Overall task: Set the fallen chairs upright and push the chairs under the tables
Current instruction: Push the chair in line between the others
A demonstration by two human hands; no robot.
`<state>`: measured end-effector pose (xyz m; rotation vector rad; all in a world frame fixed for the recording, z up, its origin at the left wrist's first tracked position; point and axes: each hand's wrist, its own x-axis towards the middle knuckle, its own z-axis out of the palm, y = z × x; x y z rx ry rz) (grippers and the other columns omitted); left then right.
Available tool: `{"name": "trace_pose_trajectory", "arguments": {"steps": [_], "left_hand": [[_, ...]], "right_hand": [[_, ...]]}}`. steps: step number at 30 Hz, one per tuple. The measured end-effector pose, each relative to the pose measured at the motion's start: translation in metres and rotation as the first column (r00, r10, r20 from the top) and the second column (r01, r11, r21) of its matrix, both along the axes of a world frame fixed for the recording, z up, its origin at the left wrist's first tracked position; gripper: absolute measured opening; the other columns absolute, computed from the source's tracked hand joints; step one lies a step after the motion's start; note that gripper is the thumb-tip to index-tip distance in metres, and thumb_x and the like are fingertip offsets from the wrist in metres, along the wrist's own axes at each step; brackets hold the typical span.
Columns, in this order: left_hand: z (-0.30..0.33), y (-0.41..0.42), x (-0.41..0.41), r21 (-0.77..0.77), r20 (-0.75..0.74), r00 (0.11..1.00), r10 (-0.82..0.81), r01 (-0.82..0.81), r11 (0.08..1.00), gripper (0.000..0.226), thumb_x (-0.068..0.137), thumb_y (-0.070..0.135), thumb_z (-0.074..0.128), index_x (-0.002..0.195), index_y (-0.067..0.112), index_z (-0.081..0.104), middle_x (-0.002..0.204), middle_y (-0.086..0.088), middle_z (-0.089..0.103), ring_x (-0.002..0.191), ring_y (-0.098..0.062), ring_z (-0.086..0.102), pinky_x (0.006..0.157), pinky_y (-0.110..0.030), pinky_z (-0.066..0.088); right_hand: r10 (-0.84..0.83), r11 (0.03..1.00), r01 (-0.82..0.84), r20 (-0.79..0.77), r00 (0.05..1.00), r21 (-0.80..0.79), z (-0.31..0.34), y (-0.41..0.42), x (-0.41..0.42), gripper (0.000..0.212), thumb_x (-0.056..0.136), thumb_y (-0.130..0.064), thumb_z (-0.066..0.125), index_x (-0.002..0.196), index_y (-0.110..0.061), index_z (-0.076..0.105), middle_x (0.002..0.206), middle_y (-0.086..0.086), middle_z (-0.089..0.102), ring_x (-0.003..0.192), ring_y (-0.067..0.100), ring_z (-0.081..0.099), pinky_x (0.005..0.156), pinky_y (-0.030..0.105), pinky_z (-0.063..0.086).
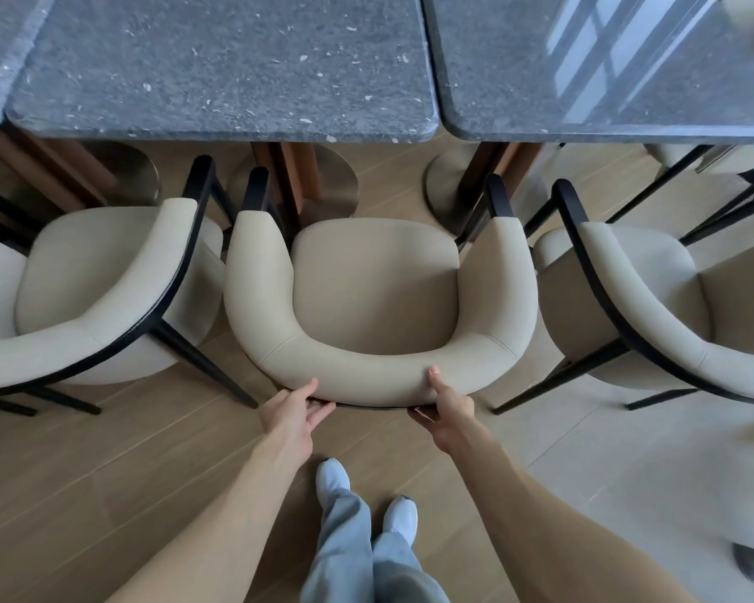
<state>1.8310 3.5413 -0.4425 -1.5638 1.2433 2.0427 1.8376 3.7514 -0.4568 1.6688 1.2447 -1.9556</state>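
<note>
Middle chair (pixel 375 289): upright on its legs, facing the table, both hands on the back of its curved cream backrest.

Left hand (pixel 294 411) grips the lower back edge just left of the backrest centre: thumb up on the upholstery, fingers curled under against the black frame rail. Right hand (pixel 447 411) mirrors it just right of centre, thumb pressed onto the padding, fingers tucked beneath. The symmetric two-point hold looks chosen so a forward push stays straight instead of yawing the chair.

Ahead of the grip, the seat sits short of the dark speckled stone tabletop (pixel 236 67). Only the black tips of the armrests reach near its front edge, so the chair is not yet pushed under. The wooden pedestal with round metal base (pixel 305 176) stands dead ahead between the armrests. My read: it limits how far in the seat can go.

Left of the grip, the left chair (pixel 105 289) is upright and angled, its arm almost touching the middle chair's. Right of the grip, the right chair (pixel 627 298) is also upright and angled, close alongside. Tight clearance on both sides, which is probably why the hold is centred.

Second tabletop (pixel 606 67) is ahead-right, with its own round base. Behind the grip: wood floor, feet in pale shoes.

Judgement: uprighting is done for these three; the push-in is in hand.
</note>
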Motion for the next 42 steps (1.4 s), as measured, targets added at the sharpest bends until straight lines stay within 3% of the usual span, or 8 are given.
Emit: {"name": "trace_pose_trajectory", "arguments": {"steps": [3, 6, 9, 11, 15, 23, 35, 42], "left_hand": [[0.006, 0.006, -0.001, -0.058, 0.053, 0.999, -0.008, 0.011, 0.998, 0.011, 0.092, -0.002, 0.063, 0.102, -0.006, 0.06, 0.096, -0.025, 0.065, 0.078, -0.036, 0.068, 0.084, -0.043, 0.058], [0.027, 0.019, -0.006, -0.228, 0.051, 0.996, -0.073, 0.083, 0.97, 0.01, 0.094, 0.008, 0.059, 0.096, -0.001, 0.062, 0.082, -0.017, 0.062, 0.071, -0.031, 0.066, 0.068, -0.037, 0.058], [0.068, 0.029, -0.018, -0.346, -0.116, 0.969, -0.218, 0.166, 0.923, 0.018, 0.094, 0.018, 0.059, 0.078, 0.012, 0.065, 0.08, -0.008, 0.067, 0.078, -0.027, 0.065, 0.071, -0.035, 0.056], [0.104, 0.024, -0.027, -0.385, -0.284, 0.906, -0.315, 0.193, 0.902, 0.013, 0.094, 0.025, 0.062, 0.084, 0.02, 0.07, 0.088, -0.003, 0.074, 0.089, -0.024, 0.071, 0.075, -0.033, 0.057], [0.187, -0.017, -0.034, -0.482, -0.565, 0.737, -0.372, 0.071, 0.873, 0.024, 0.088, 0.043, 0.062, 0.098, 0.025, 0.075, 0.104, 0.0, 0.077, 0.1, -0.018, 0.071, 0.087, -0.032, 0.055], [0.258, -0.102, 0.01, -0.59, -0.694, 0.576, -0.432, -0.112, 0.8, 0.021, 0.099, 0.027, 0.055, 0.106, 0.016, 0.071, 0.112, -0.012, 0.072, 0.098, -0.017, 0.066, 0.094, -0.04, 0.051], [0.227, -0.31, 0.065, -0.482, -0.757, 0.628, -0.181, -0.349, 0.803, 0.024, 0.099, 0.02, 0.053, 0.104, 0.008, 0.073, 0.101, -0.01, 0.076, 0.095, -0.029, 0.072, 0.09, -0.045, 0.056], [0.224, -0.425, 0.072, -0.497, -0.712, 0.671, -0.208, -0.273, 0.824, 0.023, 0.091, 0.03, 0.055, 0.095, 0.016, 0.073, 0.097, -0.013, 0.075, 0.093, -0.033, 0.071, 0.085, -0.045, 0.056]], "right_hand": [[0.062, 0.994, -0.071, 0.101, 0.993, 0.087, 0.012, -0.004, -0.006, 0.047, 0.089, -0.031, 0.071, 0.122, -0.004, 0.052, 0.114, 0.014, 0.056, 0.078, 0.029, 0.059, 0.092, 0.043, 0.055], [0.188, 0.953, -0.217, 0.151, 0.971, 0.212, 0.047, -0.016, -0.02, 0.049, 0.094, -0.027, 0.053, 0.135, 0.0, 0.05, 0.117, 0.01, 0.05, 0.096, 0.031, 0.053, 0.088, 0.037, 0.046], [0.18, 0.943, -0.182, 0.032, 0.983, 0.277, 0.096, -0.03, -0.036, 0.036, 0.088, -0.022, 0.053, 0.117, -0.001, 0.06, 0.105, 0.007, 0.055, 0.077, 0.024, 0.052, 0.063, 0.028, 0.04], [0.217, 0.945, -0.155, -0.199, 0.956, 0.288, 0.128, -0.043, -0.048, 0.03, 0.088, -0.019, 0.055, 0.11, -0.001, 0.064, 0.091, 0.003, 0.056, 0.072, 0.019, 0.047, 0.062, 0.029, 0.04], [0.411, 0.903, -0.238, -0.557, 0.722, 0.358, 0.202, -0.063, -0.056, 0.026, 0.095, -0.022, 0.059, 0.117, -0.012, 0.068, 0.107, 0.001, 0.069, 0.101, 0.017, 0.065, 0.095, 0.036, 0.052], [0.608, 0.792, -0.339, -0.711, 0.354, 0.509, 0.276, -0.119, -0.047, 0.025, 0.099, -0.022, 0.056, 0.117, -0.011, 0.07, 0.117, 0.006, 0.071, 0.111, 0.022, 0.065, 0.098, 0.042, 0.053], [0.705, 0.707, -0.355, -0.649, 0.287, 0.612, 0.259, -0.307, -0.008, 0.035, 0.087, -0.037, 0.057, 0.11, -0.016, 0.072, 0.115, 0.006, 0.069, 0.109, 0.02, 0.066, 0.102, 0.048, 0.05], [0.635, 0.768, -0.367, -0.698, 0.331, 0.525, 0.243, -0.444, 0.002, 0.02, 0.096, -0.023, 0.059, 0.106, -0.013, 0.072, 0.111, 0.009, 0.073, 0.107, 0.022, 0.067, 0.098, 0.045, 0.053]]}}
